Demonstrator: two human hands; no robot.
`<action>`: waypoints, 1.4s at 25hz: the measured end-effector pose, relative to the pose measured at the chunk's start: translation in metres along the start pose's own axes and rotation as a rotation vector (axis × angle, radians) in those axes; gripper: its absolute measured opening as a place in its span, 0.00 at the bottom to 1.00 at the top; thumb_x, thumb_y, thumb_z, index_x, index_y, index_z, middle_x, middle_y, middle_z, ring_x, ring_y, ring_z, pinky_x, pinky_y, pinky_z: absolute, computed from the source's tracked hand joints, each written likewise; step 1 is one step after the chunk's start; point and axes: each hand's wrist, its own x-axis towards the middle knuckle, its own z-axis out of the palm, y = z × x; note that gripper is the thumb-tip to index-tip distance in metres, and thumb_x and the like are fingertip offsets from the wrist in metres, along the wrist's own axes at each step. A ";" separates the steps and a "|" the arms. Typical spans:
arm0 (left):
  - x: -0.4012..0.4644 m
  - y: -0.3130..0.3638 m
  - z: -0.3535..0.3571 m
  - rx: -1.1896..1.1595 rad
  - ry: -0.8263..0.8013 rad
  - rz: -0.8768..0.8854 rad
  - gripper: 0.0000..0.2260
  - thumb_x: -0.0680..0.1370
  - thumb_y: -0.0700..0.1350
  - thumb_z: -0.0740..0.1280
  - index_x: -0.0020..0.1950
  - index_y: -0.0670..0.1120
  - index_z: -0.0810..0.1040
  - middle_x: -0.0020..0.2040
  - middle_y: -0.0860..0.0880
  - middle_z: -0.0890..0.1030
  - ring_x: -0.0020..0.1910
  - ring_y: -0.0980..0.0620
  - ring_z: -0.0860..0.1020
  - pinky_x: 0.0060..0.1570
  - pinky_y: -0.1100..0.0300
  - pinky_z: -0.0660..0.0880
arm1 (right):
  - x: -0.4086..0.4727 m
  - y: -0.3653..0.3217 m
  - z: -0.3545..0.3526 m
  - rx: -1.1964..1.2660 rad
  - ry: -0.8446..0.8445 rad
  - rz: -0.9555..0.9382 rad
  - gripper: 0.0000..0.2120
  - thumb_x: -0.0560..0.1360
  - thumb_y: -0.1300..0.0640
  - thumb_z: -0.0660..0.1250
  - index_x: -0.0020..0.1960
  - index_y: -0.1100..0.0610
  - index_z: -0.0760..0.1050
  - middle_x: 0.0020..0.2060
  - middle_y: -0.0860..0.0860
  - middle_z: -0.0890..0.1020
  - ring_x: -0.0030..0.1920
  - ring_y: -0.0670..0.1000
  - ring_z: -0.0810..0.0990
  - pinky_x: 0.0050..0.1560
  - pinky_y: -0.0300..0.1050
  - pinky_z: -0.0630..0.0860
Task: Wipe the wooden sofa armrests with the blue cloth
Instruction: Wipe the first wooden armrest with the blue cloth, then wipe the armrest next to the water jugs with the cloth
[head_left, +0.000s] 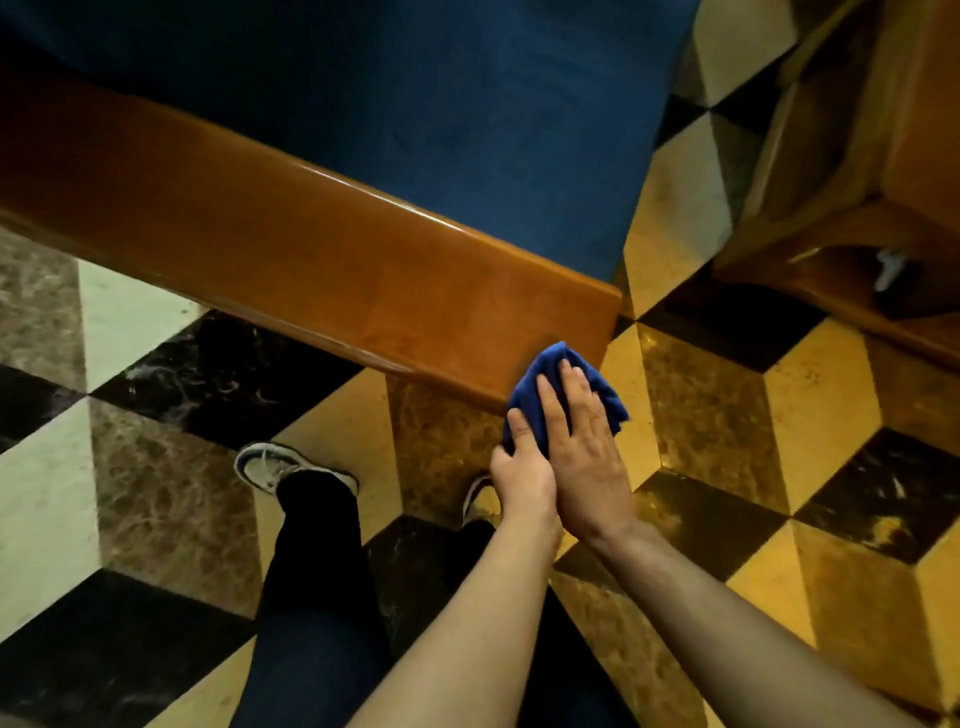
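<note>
A glossy wooden armrest (291, 249) runs from the upper left down to the centre right, beside the sofa's dark blue cushion (415, 104). A bunched blue cloth (545, 379) sits at the armrest's near front corner. My right hand (582, 447) lies flat over the cloth, fingers stretched across it. My left hand (522, 467) grips the cloth's lower left edge, pressed against my right hand. Both hands hold the cloth together just at the end of the armrest.
A patterned tile floor (727, 415) of cream, brown and black diamonds lies below. My legs in dark trousers and a white shoe (275, 462) stand close to the armrest. Another wooden piece of furniture (857, 182) stands at the upper right.
</note>
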 end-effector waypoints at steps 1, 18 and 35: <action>0.000 0.001 -0.006 0.004 -0.004 0.022 0.23 0.77 0.64 0.68 0.58 0.45 0.82 0.51 0.46 0.87 0.46 0.49 0.85 0.44 0.56 0.81 | -0.001 0.000 -0.004 0.132 -0.031 0.032 0.39 0.77 0.49 0.69 0.83 0.54 0.55 0.83 0.55 0.51 0.83 0.57 0.51 0.80 0.52 0.53; -0.038 0.301 -0.377 -0.415 0.040 0.423 0.18 0.71 0.43 0.72 0.57 0.35 0.79 0.52 0.33 0.82 0.50 0.37 0.81 0.52 0.44 0.78 | 0.142 -0.419 -0.067 1.134 -0.668 0.241 0.08 0.77 0.62 0.72 0.55 0.60 0.78 0.53 0.63 0.85 0.49 0.56 0.84 0.55 0.56 0.82; 0.100 0.819 -0.635 -0.241 0.401 0.516 0.08 0.75 0.42 0.68 0.51 0.42 0.82 0.52 0.40 0.86 0.51 0.42 0.84 0.51 0.46 0.82 | 0.514 -0.898 -0.097 0.845 -0.436 -0.327 0.08 0.82 0.47 0.64 0.57 0.49 0.67 0.40 0.46 0.80 0.42 0.51 0.78 0.38 0.44 0.70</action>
